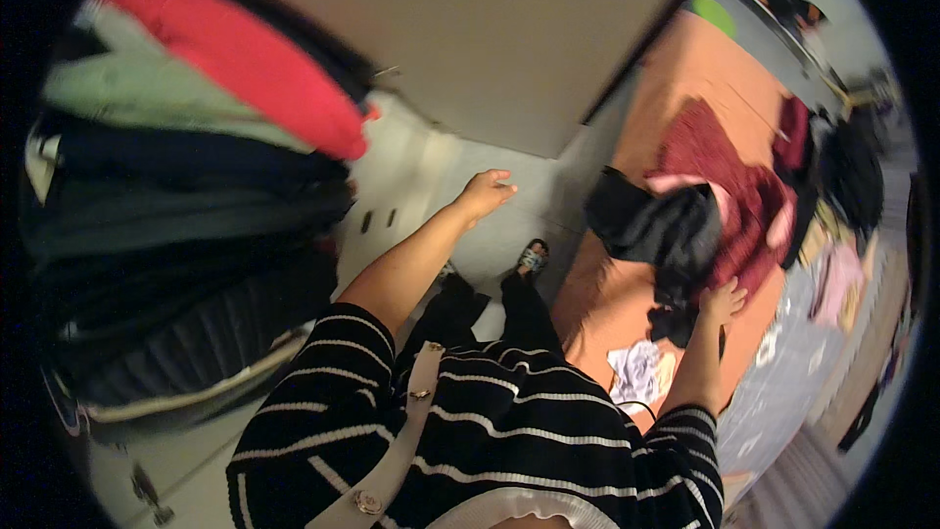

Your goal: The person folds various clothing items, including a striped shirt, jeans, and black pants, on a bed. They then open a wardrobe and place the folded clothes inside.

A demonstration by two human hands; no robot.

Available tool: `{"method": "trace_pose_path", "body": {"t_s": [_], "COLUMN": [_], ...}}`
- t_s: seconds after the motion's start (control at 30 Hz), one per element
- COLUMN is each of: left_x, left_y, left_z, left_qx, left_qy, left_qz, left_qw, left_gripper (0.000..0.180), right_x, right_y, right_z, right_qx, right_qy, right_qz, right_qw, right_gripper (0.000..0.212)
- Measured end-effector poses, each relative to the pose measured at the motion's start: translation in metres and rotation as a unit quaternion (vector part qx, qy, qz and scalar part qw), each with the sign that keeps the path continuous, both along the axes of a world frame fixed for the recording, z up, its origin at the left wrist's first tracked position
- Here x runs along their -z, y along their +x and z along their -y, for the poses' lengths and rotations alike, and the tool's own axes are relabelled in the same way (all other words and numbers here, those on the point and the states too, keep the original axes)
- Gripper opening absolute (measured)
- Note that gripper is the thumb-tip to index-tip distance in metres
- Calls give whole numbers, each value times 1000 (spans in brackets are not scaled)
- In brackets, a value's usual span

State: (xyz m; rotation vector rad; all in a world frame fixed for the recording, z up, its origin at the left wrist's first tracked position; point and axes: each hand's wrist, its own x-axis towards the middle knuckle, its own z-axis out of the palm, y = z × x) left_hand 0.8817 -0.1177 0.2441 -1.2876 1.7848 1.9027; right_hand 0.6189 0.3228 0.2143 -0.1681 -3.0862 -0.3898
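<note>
My left hand is held out over the floor in front of me, empty, with its fingers apart. On the right, my right hand is at the lower edge of a dark red garment, fingers stretched out; whether it touches the cloth I cannot tell. The red garment lies crumpled with some pink cloth showing. A black garment is bunched against its left side. Both lie on an orange sheet.
Several garments hang in a row at left, among them a red one, a pale green one and a black padded jacket. A large brown-grey panel stands ahead. Lilac cloth and a dark bundle lie at right.
</note>
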Motion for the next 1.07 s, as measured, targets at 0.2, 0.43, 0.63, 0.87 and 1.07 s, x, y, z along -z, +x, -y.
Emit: {"method": "trace_pose_path", "body": {"t_s": [0.2,0.43,0.63,0.87,1.07], "left_x": [-53,-120,-114,-61,-49], "left_y": [170,388,582,718,595], "left_z": [138,252,258,260,229], "left_qx": [-208,-355,-357,-51,312], "left_qy": [-156,-292,-400,-660,-522], "left_qz": [-209,-128,35,401,451], "left_qw": [943,879,843,633,654], "left_gripper": [67,78,86,88,43], "right_x": [2,-127,-96,-128,14], "right_y": [87,307,423,460,563], "right_z": [228,535,713,830,761], "right_qx": [-488,-679,-747,-748,-606], "right_qy": [-458,-481,-333,-434,-351], "right_qz": [148,451,507,287,530], "right_qw": [728,322,273,413,477], "right_gripper": [60,61,73,58,74]}}
